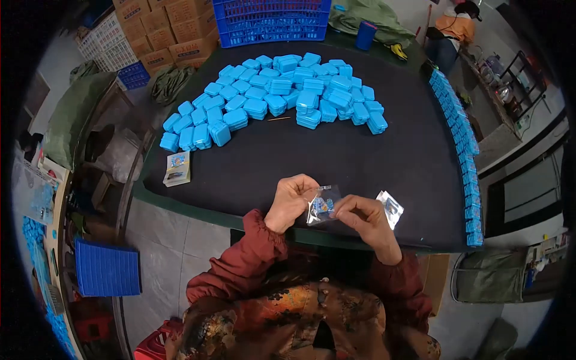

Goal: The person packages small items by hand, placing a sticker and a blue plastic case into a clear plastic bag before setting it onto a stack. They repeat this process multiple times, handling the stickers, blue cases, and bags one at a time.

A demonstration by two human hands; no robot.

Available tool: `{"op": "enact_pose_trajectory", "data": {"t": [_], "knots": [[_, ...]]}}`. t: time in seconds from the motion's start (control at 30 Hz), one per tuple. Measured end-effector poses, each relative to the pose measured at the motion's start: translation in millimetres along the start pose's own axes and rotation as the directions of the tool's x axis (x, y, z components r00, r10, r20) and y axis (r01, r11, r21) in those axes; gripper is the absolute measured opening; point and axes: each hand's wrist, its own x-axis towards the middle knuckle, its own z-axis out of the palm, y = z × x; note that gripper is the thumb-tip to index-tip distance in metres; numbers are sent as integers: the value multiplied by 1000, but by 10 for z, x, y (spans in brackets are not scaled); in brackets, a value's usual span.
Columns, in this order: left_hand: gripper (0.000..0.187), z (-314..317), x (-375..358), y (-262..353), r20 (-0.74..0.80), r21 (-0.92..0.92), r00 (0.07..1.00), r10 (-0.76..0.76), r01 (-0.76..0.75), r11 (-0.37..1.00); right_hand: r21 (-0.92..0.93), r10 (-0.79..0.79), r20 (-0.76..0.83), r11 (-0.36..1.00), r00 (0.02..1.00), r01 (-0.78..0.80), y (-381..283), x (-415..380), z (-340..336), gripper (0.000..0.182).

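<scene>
Both hands hold a small transparent plastic bag (314, 217) over the near edge of the black-topped table. Something printed in blue shows inside or behind the film. My left hand (288, 203) pinches the bag's left side, thumb and fingers pressed together. At its right side, my right hand (373, 227) grips with thumb and index finger. Just past my right hand lies a stack of white and silvery packets or cards (390, 205), partly covered by the hand. A cream pad with a blue printed picture (178, 167) rests toward the table's left edge.
Many light-blue lidded boxes (258, 107) are heaped across the far half. A row of printed blue boxes (464, 144) lines the right edge. Behind stand a blue crate (270, 21) and a blue cup (366, 36). A person in orange (456, 29) is at the back right.
</scene>
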Motion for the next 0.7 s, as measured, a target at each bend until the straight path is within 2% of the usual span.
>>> {"op": "enact_pose_trajectory", "data": {"t": [0.03,0.07,0.13,0.17,0.23,0.27,0.3,0.33,0.37,0.4,0.47,0.5,0.57,0.63,0.7], "knots": [[3,-12,34,-35,-6,48,1000,14,-13,999,-90,-18,-10,996,1000,17,47,-27,24,9],[3,-48,57,-42,-7,54,1000,21,-20,998,-100,27,-12,995,1000,-28,108,-57,-4,10],[6,-70,79,15,167,110,978,-124,107,988,-39,-31,-47,999,998,29,132,-51,-54,10],[15,-117,110,69,298,180,940,-167,116,977,19,-80,-86,996,993,82,129,-54,-82,10],[21,-119,220,314,419,303,868,-268,145,942,66,-132,-129,988,983,142,101,-14,-139,11],[35,-118,289,506,480,289,834,-272,143,947,112,-179,-170,974,969,199,89,1,-172,11],[39,-146,417,646,418,330,879,-228,87,940,109,-185,-179,972,966,207,95,-3,-213,11],[44,-128,564,720,223,411,969,-109,7,911,96,-181,-246,973,952,210,118,-20,-255,11],[53,-196,865,673,51,590,999,1,-31,807,84,-173,-311,974,935,209,134,-40,-287,11],[62,-355,1205,511,-14,866,970,243,-110,488,83,-175,-319,974,932,211,136,-54,-312,11],[63,-314,1513,377,-71,988,870,488,-4,151,66,-135,-386,983,913,174,137,-86,-362,14],[63,-288,1613,330,-58,988,874,482,-17,151,63,-137,-400,982,906,176,154,-110,-390,14],[65,-258,1771,229,-70,996,861,504,86,-9,62,-85,-467,990,880,128,190,-156,-440,16],[61,-301,1839,183,-44,999,878,476,48,3,55,-80,-481,991,873,122,143,-196,-462,16],[59,-327,1837,184,-1,998,856,517,-34,58,57,-72,-482,992,873,114,157,-221,-498,17]]}}
